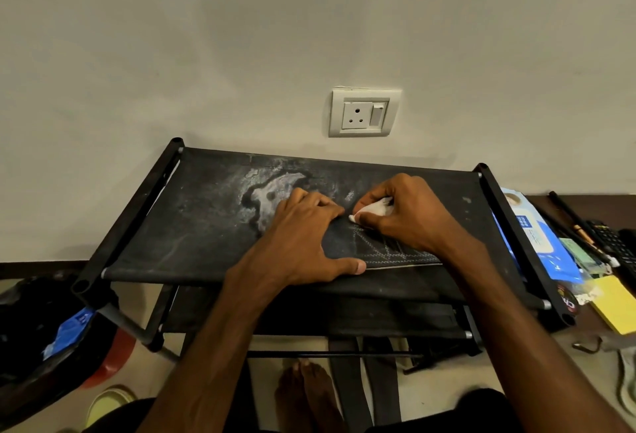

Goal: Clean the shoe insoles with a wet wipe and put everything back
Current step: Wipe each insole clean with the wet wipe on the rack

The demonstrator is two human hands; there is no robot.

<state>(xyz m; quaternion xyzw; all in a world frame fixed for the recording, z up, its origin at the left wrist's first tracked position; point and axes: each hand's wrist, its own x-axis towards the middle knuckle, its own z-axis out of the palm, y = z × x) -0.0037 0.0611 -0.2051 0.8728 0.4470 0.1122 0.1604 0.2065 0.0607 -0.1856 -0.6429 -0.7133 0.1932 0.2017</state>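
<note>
The shelf [192, 226] is black fabric with a chalky grey-white stain [272, 197] near its far edge. The insole [389, 253] is dark with pale zigzag stitching and a cream rim. The wet wipe [373, 208] is white, the wipes pack [537, 240] blue and white.

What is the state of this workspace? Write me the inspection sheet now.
Surface: black fabric shoe-rack top, blotched with white stains.
Job's things: dark stitched insole lies flat on it; crumpled white wet wipe at the insole's tip; blue wet-wipe pack beside the rack's right end.
Clutter: yellow notepad right; black plastic bag left.
Grips: left hand presses flat on the insole; right hand pinches the wipe.
Cables: nothing seen.
Surroundings: white wall socket above, on a plain wall.
</note>
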